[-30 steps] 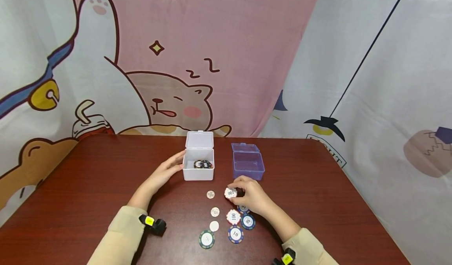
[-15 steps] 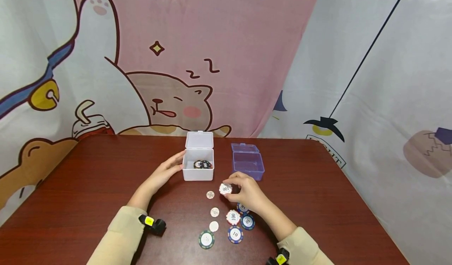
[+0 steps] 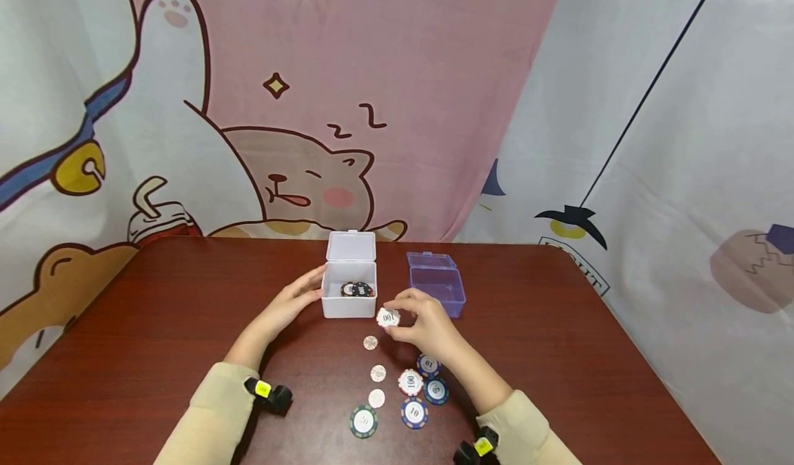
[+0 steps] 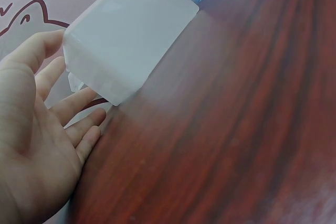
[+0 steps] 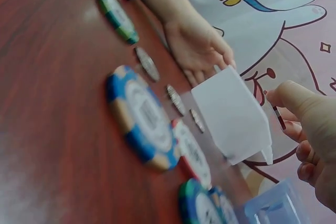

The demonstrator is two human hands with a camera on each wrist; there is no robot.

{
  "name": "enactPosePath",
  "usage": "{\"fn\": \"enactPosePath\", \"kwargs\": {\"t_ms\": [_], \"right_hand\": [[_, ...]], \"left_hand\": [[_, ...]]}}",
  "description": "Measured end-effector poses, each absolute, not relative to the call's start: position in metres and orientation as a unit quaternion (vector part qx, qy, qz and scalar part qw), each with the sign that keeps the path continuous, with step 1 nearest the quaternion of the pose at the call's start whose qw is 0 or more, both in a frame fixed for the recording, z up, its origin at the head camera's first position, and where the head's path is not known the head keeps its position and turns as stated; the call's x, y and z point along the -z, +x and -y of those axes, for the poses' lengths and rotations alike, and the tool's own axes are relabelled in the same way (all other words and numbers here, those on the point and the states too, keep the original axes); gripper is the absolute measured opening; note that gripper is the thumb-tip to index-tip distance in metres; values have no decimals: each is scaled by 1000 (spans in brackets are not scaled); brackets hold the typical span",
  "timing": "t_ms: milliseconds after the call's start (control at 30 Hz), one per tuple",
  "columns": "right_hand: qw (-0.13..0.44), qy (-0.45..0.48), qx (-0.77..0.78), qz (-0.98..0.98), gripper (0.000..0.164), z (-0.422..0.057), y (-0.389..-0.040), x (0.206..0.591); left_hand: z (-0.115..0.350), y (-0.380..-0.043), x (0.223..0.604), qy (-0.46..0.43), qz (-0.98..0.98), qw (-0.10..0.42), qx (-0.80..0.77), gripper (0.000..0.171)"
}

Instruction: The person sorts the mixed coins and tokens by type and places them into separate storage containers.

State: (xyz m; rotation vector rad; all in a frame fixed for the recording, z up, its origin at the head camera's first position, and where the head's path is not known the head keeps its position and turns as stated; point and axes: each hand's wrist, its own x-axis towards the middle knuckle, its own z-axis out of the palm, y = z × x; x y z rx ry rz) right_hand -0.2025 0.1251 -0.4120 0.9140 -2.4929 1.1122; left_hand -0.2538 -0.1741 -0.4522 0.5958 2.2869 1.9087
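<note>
My right hand (image 3: 429,324) pinches a white poker chip (image 3: 388,317) marked 100 between thumb and fingers, raised near the front right corner of the white box (image 3: 349,307). From the right wrist, the chip (image 5: 280,117) shows edge-on at the fingertips. The white box stands with its lid tipped back, and black poker chips (image 3: 358,289) lie inside. Against the box's left side rests my left hand (image 3: 285,310), its fingers fairly straight. In the left wrist view the thumb and fingers of that hand (image 4: 39,135) touch the box wall (image 4: 131,40).
A see-through purple box (image 3: 457,308) stands lid-up to the right. Nearer me lie a green chip (image 3: 363,421), a red-and-white chip (image 3: 411,382), several blue ones including a 10 chip (image 3: 414,412), and a column of small coins (image 3: 378,373).
My right hand has carried the white chip left and away from me, from above the other chips to beside the white box. The left hand has stayed in place.
</note>
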Motion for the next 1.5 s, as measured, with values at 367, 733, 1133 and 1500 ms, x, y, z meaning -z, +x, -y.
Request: {"fn": "enactPosePath", "kwargs": {"t_ms": [367,733,1133,1500], "right_hand": [[175,341,-387,839,33,-109,-215,395],[177,325,-393,842,32,-97,-234,392],[153,290,-407,852,31,-85,-254,391],[141,281,-377,871,33,-77,-267,392]], "left_hand": [[173,-253,452,195,-752,46,-628,54],[174,-255,454,199,-751,46,-628,53],[173,-254,453,198,-749,45,-631,53],[171,-247,441,199,-746,51,-634,54]]}}
